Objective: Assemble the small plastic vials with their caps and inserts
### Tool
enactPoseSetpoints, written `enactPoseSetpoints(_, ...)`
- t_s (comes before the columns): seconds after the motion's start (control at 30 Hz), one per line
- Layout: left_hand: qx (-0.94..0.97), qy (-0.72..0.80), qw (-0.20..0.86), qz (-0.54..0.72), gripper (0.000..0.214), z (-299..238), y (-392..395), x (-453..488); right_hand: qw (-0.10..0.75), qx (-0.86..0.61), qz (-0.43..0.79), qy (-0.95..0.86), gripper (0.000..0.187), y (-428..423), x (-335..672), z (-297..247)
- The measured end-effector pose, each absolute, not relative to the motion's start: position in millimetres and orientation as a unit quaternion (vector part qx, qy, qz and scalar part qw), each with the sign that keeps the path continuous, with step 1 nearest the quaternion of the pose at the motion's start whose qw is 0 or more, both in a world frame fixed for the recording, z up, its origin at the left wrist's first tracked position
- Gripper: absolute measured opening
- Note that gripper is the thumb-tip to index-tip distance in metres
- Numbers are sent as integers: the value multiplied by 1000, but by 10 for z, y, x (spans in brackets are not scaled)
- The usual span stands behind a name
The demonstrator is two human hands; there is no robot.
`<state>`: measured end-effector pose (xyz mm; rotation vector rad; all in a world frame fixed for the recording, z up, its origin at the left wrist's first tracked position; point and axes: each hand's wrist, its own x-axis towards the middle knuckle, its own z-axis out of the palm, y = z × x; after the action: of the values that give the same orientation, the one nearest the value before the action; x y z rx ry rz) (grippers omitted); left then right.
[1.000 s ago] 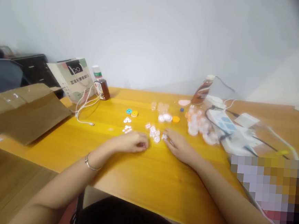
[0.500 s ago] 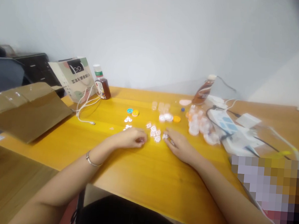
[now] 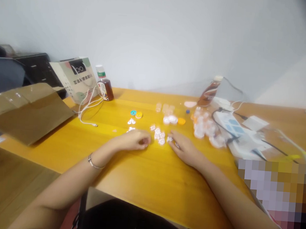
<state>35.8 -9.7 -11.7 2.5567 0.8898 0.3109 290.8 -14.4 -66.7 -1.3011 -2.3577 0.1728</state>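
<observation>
Both my hands rest on a yellow wooden table. My left hand, with a bracelet on its wrist, is curled, its fingertips pinched on something small I cannot make out. My right hand lies palm down with its fingers stretched toward several small white pieces scattered between the hands. More small white pieces lie farther left. Beyond them sit a blue ring, a yellow ring, an orange cap and a heap of small clear containers.
A cardboard box and a printed paper bag stand at the left, with a white cable and a brown bottle. Another brown bottle, a power strip and cables lie at the right.
My left hand has crept slightly away from me and to the left, fingers still curled. The right hand has hardly moved.
</observation>
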Motion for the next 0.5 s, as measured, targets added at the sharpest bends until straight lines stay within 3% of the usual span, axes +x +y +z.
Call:
enactPoseSetpoints(0.2, 918, 313, 195, 143, 19, -64, -40, 267, 207, -474, 59, -854, 40, -150, 2902, -652)
enactPoseSetpoints(0.4, 824, 491, 34, 283, 24, -149, 367, -29, 226, -470, 69, -851, 38, -154, 2902, -641)
enactPoseSetpoints(0.5, 799, 532, 15, 280, 30, -267, 610, -158, 226, -474, 71, -848, 38, -162, 2896, -631)
